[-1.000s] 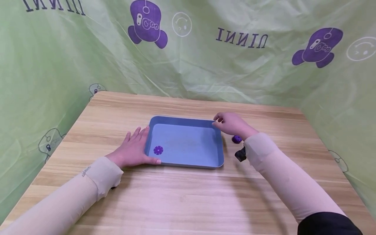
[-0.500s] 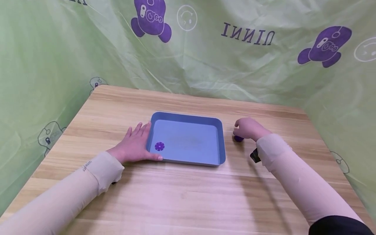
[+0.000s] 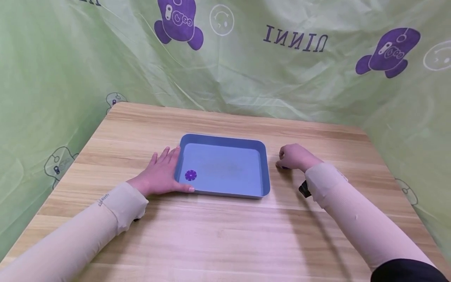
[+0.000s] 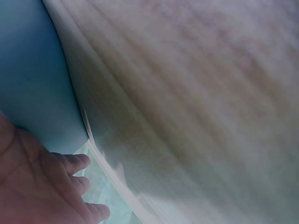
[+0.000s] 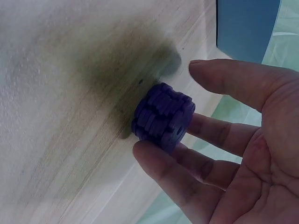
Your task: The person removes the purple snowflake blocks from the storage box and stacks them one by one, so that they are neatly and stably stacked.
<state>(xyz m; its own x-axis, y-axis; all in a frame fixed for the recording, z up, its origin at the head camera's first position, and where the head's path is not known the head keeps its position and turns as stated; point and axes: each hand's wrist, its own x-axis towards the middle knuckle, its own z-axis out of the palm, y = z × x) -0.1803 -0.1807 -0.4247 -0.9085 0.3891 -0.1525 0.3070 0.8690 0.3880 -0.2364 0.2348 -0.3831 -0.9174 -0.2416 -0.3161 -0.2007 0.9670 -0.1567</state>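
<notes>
A blue rectangular tray [image 3: 229, 168] lies on the table, with one purple notched plastic disc [image 3: 190, 175] flat in its near left corner. My left hand [image 3: 160, 180] rests at the tray's left side, fingers spread straight, thumb along the front rim. To the right of the tray, my right hand [image 3: 297, 156] is low over the table at a small stack of purple notched discs [image 5: 161, 114]. In the right wrist view, its fingers [image 5: 180, 177] touch the stack's side while the thumb [image 5: 224, 77] stands apart from it. From the head view, the hand hides most of the stack.
Under everything is a wood-grain table [image 3: 211, 235], closed in at the back and sides by a green printed curtain [image 3: 239, 78]. A black piece of wrist gear [image 3: 304, 188] hangs below the right sleeve.
My right hand has moved from the tray's far right corner to the purple stack beside it. The left hand keeps its place at the tray. The head view has shifted slightly.
</notes>
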